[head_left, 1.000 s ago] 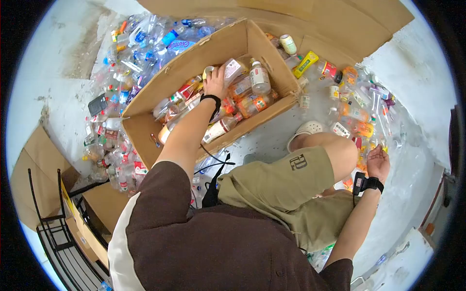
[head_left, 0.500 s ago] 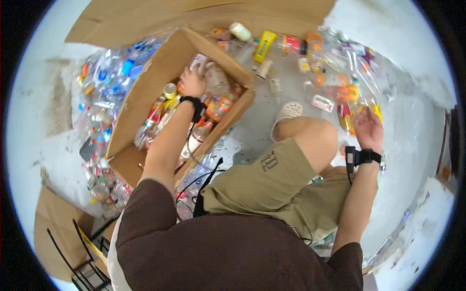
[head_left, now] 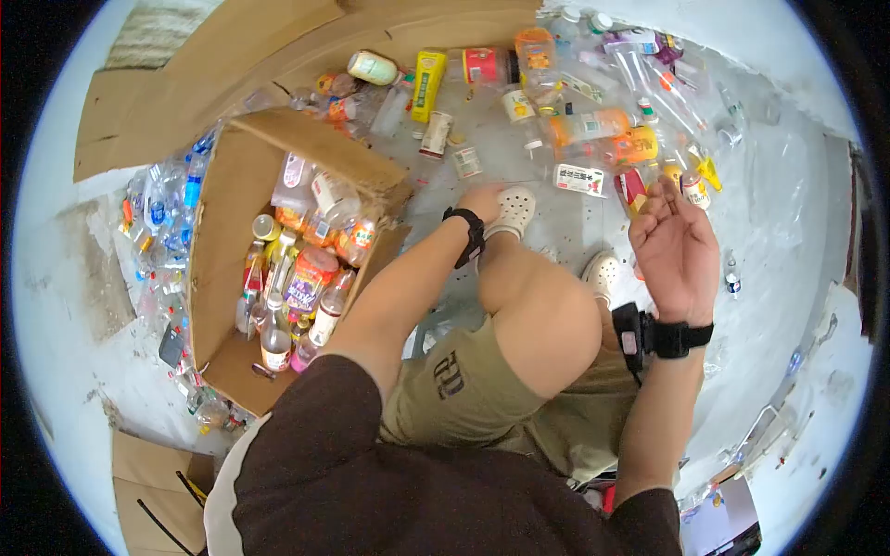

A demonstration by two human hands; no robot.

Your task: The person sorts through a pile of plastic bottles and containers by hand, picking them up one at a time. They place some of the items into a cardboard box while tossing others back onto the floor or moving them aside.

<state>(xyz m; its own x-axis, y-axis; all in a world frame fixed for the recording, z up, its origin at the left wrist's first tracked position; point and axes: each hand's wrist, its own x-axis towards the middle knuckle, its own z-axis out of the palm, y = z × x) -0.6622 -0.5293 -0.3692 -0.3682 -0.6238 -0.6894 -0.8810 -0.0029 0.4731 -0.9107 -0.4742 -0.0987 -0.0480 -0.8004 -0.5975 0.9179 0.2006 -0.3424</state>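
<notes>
My left hand (head_left: 480, 201) is low beside a white clog (head_left: 513, 211) on my foot. Its fingers are blurred and mostly hidden, so their grip does not show. My right hand (head_left: 675, 243) is held palm up with its fingers loosely curled and apart, and the palm bare. Just beyond its fingertips lie a red-and-yellow package (head_left: 632, 188) and a bottle with a yellow-and-white label (head_left: 695, 192). A white carton with dark lettering (head_left: 579, 180) rests on the floor between the two hands.
At left, a cardboard box (head_left: 215, 269) holds several bottles and cans. More plastic bottles (head_left: 167, 208) are heaped outside its far side. Ahead lie a yellow carton (head_left: 427, 85), an orange-labelled bottle (head_left: 590, 126) and a can (head_left: 436, 135). Flattened cardboard (head_left: 269, 46) borders the back.
My left hand has left the inside of the box and come right, down beside the clog. The view has shifted, and my right hand appears larger, its palm turned up.
</notes>
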